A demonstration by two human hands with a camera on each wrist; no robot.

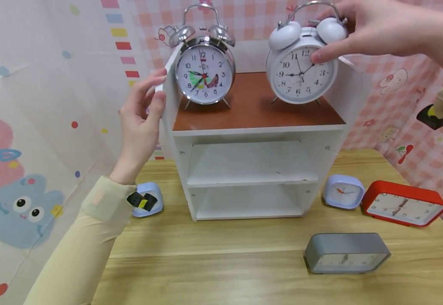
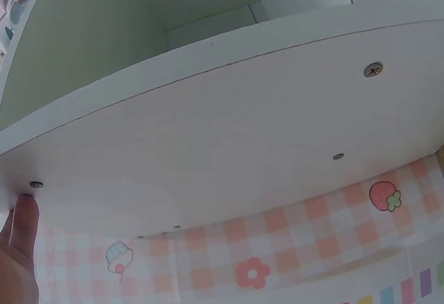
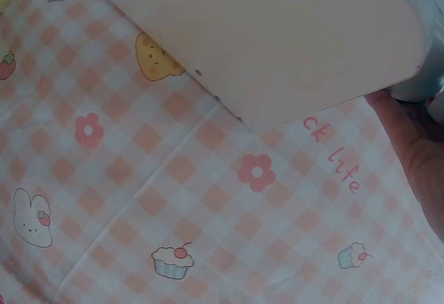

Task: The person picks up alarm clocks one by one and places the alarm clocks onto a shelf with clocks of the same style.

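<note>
My right hand point(image 1: 370, 34) grips a white twin-bell alarm clock point(image 1: 301, 76) at its upper right, thumb over the dial's glass and the other fingers behind the bell. The clock's feet are at the brown top board of a white shelf unit point(image 1: 259, 132); whether they bear on it I cannot tell. Beside it on the left stands a silver twin-bell alarm clock point(image 1: 204, 74). My left hand point(image 1: 141, 110) touches the unit's left side panel point(image 2: 208, 130) near its front edge, the fingertips resting against it. In the right wrist view the right hand point(image 3: 416, 158) is partly cut off.
On the wooden table point(image 1: 213, 262), a blue clock point(image 1: 152, 197) lies left of the unit, partly behind my left wrist. To the right are another blue clock point(image 1: 343, 191), a red clock point(image 1: 404, 203) and, nearer, a grey clock point(image 1: 347, 253). A checked cloth point(image 3: 139, 179) hangs behind.
</note>
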